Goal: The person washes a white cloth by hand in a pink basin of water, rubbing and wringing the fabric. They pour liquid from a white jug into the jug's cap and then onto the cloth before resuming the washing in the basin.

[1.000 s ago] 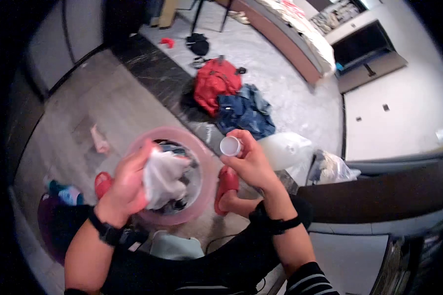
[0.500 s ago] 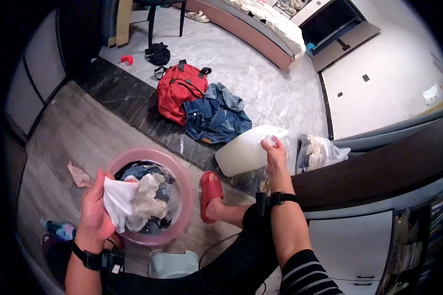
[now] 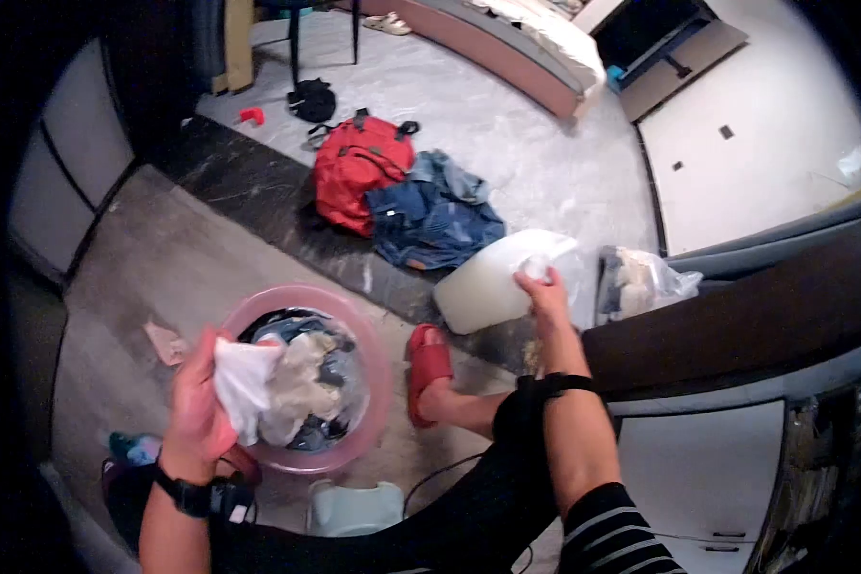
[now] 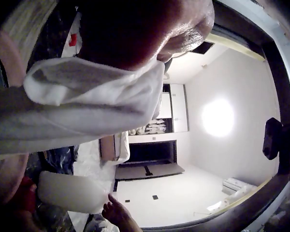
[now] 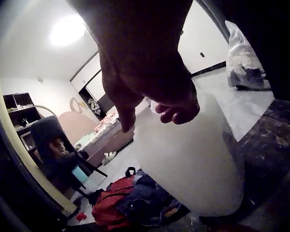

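Observation:
My left hand [image 3: 197,413] holds a white cloth [image 3: 243,385] over the left side of a pink basin [image 3: 377,385]. Wet laundry [image 3: 304,383], with beige, blue and dark pieces, fills the basin. In the left wrist view the cloth [image 4: 96,96] hangs in a long fold from the hand. On the right, my right hand [image 3: 549,298] pinches a small white cap [image 3: 537,265] at the top of a whitish plastic jug [image 3: 480,295]. The right wrist view shows the fingers over the jug [image 5: 188,159], hiding most of the cap.
Beyond the jug lie blue jeans [image 3: 435,225] and a red backpack [image 3: 359,177]. A red slipper [image 3: 429,368] is on my foot, right of the basin. A pale stool [image 3: 356,507] stands before my legs. A clear plastic bag [image 3: 641,285] sits by the dark ledge [image 3: 737,311].
My right hand has moved right and away from me, bringing the cap from beside the basin to the jug's top. The left hand, still holding the cloth, has shifted slightly left.

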{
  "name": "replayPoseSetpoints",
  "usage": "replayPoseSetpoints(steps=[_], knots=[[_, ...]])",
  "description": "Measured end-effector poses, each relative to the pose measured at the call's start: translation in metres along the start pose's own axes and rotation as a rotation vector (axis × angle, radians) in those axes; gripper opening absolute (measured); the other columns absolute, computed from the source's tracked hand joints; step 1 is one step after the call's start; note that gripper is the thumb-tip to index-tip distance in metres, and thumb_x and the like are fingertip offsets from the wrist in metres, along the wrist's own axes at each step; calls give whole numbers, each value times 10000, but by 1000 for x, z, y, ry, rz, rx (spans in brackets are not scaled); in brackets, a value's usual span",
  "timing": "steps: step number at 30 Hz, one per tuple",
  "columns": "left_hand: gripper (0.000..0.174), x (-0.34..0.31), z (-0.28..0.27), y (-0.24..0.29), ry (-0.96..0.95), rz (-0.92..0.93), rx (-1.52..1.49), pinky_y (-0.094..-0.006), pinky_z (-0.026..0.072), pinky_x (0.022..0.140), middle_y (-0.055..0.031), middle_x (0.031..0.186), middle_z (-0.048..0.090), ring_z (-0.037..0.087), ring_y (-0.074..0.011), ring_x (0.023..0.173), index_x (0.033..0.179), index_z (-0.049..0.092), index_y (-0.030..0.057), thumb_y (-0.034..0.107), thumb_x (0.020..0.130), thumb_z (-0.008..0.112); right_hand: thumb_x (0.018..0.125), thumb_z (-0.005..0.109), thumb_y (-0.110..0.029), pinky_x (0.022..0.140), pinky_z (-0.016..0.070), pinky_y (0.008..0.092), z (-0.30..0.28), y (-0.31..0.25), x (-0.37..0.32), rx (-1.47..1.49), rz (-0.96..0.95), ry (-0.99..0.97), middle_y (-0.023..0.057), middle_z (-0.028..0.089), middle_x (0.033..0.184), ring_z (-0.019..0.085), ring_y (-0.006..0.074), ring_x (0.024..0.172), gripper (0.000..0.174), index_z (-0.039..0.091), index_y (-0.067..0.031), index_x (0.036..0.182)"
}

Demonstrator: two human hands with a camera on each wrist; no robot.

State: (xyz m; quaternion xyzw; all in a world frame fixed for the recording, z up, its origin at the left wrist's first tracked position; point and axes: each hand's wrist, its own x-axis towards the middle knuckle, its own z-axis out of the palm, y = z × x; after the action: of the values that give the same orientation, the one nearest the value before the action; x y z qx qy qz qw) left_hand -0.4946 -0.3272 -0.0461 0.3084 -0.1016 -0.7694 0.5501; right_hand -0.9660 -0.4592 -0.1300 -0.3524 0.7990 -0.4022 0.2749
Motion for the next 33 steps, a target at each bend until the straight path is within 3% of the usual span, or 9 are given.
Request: replayPoseSetpoints(steps=[3,8,12,14,19,22,27,30,33], knots=[[326,-3,-7,7,-28,-47,-49,-424,478,910,-170,1030,657,629,-288,974,944,575,115,398,972,415,674,809,-258,472,329,249,-8,-16,-17,188,112,-44,128,576,1102,517,134,688,977,216,-76,1429],[350,-8,-1,13,-66,-60,-100,-419,482,900,-208,1054,643,623,-307,984,942,560,105,419,968,408,754,739,-157,715,480,326,-17,-61,-42,294,-319,189,63,562,971,555,167,836,706,366,-23,1338],[373,-11,1,12,-123,-82,-83,-437,485,884,-221,1054,639,621,-327,972,957,539,102,432,976,368,881,557,-202,746,455,271,29,-135,-161,293,-387,-444,65,575,1053,559,142,866,540,370,-49,1364],[381,-13,1,11,-159,-119,-80,-446,486,881,-228,1055,636,618,-339,973,965,528,106,436,982,341,859,579,-173,964,384,328,61,-132,-211,294,-487,-927,94,529,1164,506,197,1094,588,344,-51,1384],[387,-18,0,14,-272,-117,-74,-470,499,867,-253,1061,624,618,-379,976,1020,485,115,446,991,285,836,585,-199,852,448,286,122,-111,-243,180,-1063,-1243,71,531,1096,504,162,1044,412,517,-57,1217],[352,-12,1,22,-143,49,71,-464,504,867,-258,1069,620,614,-382,990,1013,487,109,416,993,316,851,565,-214,742,447,273,114,-128,-238,93,-333,-1532,26,557,909,526,118,869,261,584,-41,1046],[289,-4,1,28,207,365,684,-248,452,752,-17,884,583,529,-83,824,963,559,50,330,971,489,872,552,-243,626,415,260,133,-114,-252,426,-229,-1186,-13,537,741,492,75,718,191,585,-56,892],[298,2,-1,20,234,380,834,-213,419,702,12,856,561,491,-62,775,951,554,56,342,978,475,886,558,-262,620,424,277,140,-118,-260,481,-61,-1091,-11,546,715,491,92,667,220,588,-45,874],[344,10,3,13,198,421,801,-191,395,677,35,837,540,457,-45,747,927,555,41,366,982,458,911,538,-290,561,437,329,141,-126,-280,320,-372,-984,59,567,656,544,147,593,298,571,-13,806]])
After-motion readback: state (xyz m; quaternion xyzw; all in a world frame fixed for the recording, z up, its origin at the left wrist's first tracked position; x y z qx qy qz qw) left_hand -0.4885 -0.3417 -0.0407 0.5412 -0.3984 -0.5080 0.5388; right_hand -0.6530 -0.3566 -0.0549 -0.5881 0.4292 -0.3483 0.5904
